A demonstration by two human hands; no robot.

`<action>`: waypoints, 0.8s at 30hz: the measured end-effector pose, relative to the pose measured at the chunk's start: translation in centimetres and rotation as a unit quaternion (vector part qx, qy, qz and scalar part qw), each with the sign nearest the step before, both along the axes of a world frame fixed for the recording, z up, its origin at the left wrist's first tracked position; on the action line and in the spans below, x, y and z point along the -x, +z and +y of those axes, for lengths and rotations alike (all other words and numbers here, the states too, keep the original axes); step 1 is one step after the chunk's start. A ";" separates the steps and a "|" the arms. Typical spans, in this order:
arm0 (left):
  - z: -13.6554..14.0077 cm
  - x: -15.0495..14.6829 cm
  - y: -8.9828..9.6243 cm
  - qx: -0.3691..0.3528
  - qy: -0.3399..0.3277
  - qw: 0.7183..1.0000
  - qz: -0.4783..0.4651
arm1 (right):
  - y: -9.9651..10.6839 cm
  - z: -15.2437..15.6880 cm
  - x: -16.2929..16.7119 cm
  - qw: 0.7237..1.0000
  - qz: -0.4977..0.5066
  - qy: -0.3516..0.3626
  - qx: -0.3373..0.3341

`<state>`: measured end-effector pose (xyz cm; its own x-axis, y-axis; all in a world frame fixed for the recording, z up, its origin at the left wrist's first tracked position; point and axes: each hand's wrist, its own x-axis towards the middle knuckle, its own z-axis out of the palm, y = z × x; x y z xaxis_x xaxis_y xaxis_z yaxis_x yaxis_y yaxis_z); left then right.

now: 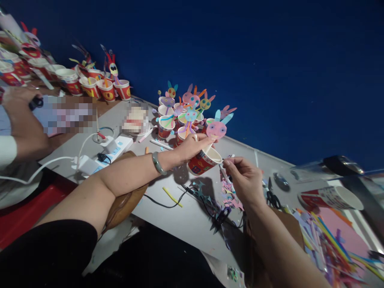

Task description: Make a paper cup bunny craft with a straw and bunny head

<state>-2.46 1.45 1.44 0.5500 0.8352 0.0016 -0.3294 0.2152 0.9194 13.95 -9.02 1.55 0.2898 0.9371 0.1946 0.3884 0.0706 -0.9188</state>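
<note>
There's a white power strip (121, 148) left of the left hand (192, 147), a grey mouse-looking thing (281, 181) right of the right hand (246, 176), plus blue wall (210, 48) beyond both lol.

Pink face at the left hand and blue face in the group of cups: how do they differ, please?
The pink face has bluish eyes; the blue face has reddish ones. The pink face is above the held cup, by the left hand; the blue face is among the other cups. The pink face looks larger in view than the blue face. Both have two eyes.
</note>
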 end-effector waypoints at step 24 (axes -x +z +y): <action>1.3 0.3 -0.3 -0.028 0.053 0.998 -0.011 | -1.0 -5.0 -10.0 0.974 -0.114 -0.198 -0.010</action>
